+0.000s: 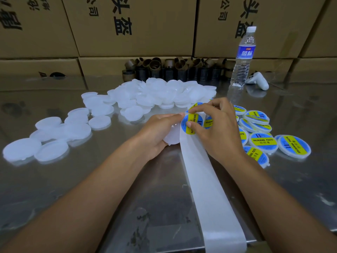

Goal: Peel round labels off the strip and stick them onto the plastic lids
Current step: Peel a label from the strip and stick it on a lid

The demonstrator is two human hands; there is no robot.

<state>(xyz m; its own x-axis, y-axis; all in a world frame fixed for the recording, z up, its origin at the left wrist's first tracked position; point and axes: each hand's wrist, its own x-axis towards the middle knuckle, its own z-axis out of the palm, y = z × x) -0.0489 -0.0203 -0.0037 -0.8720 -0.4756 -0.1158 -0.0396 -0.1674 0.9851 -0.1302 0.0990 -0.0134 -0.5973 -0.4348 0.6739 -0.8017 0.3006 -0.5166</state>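
Over a steel table [54, 179], right hand [217, 130] pinches a round label [188, 123] on the strip [206, 179]; left hand [156, 134] apparently grips a blank lid [172, 138].

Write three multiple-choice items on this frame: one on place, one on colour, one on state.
1. The labelled lids lie: A. right of the backing strip; B. left of it; C. on the cartons.
2. The round labels are: A. red and white; B. blue and yellow; C. green and black.
3. The left hand is: A. flat on the table; B. empty, fisted; C. holding a blank lid.
Key: 1A, they cluster past the strip's right edge; 2B, blue discs, yellow band; 3C, the white lid sits in its grip.
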